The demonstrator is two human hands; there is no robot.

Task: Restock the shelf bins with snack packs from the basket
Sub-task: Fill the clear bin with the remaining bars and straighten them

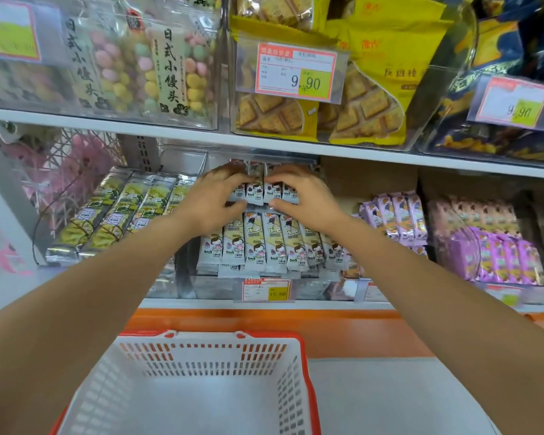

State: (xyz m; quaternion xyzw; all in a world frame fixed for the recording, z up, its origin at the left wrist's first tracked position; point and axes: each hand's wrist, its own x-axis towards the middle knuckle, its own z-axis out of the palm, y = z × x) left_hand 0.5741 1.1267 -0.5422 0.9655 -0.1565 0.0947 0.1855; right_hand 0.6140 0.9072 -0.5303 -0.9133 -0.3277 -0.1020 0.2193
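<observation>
Both my hands reach deep into the middle clear bin (214, 287) on the lower shelf. My left hand (215, 200) and my right hand (302, 196) together grip a row of silver snack packs (261, 191) with a cartoon girl print, held at the back of the bin. In front of them lies a stacked row of the same packs (264, 243). The white basket with a red rim (186, 381) stands below on the floor; nothing shows inside it.
Green-yellow packs (107, 211) fill the bin to the left, purple packs (399, 215) the bins to the right. The upper shelf (170, 133) overhangs my hands, carrying bins of coloured balls (145, 64) and yellow biscuit bags (358, 98). An orange ledge (327, 328) runs under the shelf.
</observation>
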